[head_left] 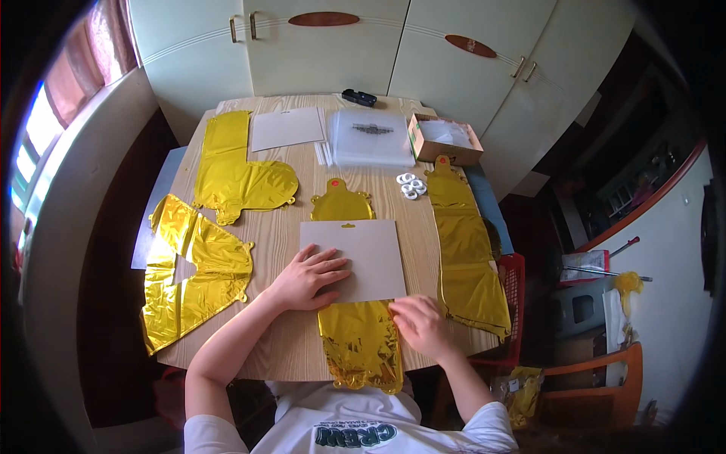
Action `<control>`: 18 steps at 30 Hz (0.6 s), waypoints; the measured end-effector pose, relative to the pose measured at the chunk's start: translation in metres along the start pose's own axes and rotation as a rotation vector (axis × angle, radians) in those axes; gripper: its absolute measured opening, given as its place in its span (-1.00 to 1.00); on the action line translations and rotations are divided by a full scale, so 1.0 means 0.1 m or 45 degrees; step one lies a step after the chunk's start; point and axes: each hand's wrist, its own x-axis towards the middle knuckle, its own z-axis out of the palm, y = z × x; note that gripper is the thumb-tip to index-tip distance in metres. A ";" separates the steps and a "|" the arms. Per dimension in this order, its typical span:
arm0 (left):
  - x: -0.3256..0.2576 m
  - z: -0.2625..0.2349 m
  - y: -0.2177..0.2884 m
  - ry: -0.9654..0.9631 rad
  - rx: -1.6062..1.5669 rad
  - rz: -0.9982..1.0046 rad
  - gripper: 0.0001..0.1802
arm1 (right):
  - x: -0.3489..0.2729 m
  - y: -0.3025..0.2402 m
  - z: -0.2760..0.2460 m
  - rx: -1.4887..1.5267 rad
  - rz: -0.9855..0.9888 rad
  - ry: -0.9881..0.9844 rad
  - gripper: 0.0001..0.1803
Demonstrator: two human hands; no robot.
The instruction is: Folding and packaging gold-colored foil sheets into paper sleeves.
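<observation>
A flat gold foil balloon (359,340) lies lengthwise in front of me, its near end at the table's front edge. Across its middle rests a whitish card (370,257) with a small hanging slot at the top. My left hand (311,278) is spread flat on the card's left side, pressing it against the foil. At the card's lower right corner, my right hand (420,325) has its fingers curled and pinched at the balloon's right edge. The balloon's middle is hidden under the card.
More flat gold balloons lie around: an L-shaped one (227,163), an angular one (197,272) and a long one (469,250). Farther back are whitish cards (287,129), clear plastic bags (372,140), white ribbon rolls (411,185), a cardboard box (446,151) and a black object (358,97).
</observation>
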 end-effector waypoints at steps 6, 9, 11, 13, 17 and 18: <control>0.01 -0.01 0.01 0.023 0.004 0.057 -0.52 | -0.11 -0.13 0.09 -0.037 -0.100 -0.017 -0.67; 0.01 -0.01 0.01 0.034 -0.016 0.070 -0.54 | -0.07 0.00 0.08 -0.061 -0.084 -0.040 -0.67; 0.01 -0.03 0.01 0.032 -0.035 0.080 -0.55 | 0.04 0.12 0.04 -0.129 -0.106 -0.062 -0.67; 0.02 -0.04 0.01 0.035 -0.045 0.080 -0.56 | 0.17 0.25 0.03 -0.173 -0.097 -0.090 -0.67; 0.04 -0.04 0.02 0.044 -0.037 0.093 -0.56 | 0.39 0.45 0.03 -0.125 -0.162 -0.151 -0.66; 0.05 -0.04 0.02 0.047 -0.031 0.097 -0.56 | 0.40 0.47 0.07 -0.112 -0.167 -0.137 -0.68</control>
